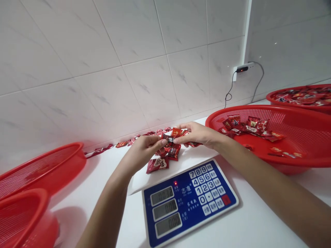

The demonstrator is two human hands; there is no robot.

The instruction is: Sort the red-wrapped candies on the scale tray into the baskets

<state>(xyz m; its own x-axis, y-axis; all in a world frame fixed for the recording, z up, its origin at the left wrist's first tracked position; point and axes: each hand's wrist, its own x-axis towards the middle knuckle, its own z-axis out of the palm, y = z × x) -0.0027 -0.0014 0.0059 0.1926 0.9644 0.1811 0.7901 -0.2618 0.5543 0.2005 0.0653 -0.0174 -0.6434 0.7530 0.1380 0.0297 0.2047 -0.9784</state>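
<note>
Over the white pan (141, 177) of a digital scale (190, 203), my two hands meet at a small red and black candy packet (170, 141). My left hand (146, 146) pinches its left side between thumb and fingers. From the right, the thumb of my right hand (195, 133) presses on the packet, with the fingers curled behind. Several more red packets lie under and around my fingers, partly hidden. Nearest me on the pan lies a dark red packet (157, 164) with pale lettering. The scale's blue panel has number keys and three lit-grey displays.
A red plastic basket (258, 112) on the right holds several candy packets, with a fuller red basket (271, 98) behind. Two red baskets (64, 150) stand left. Packets line the tiled wall (144, 86). A cable hangs from a power strip (243, 69).
</note>
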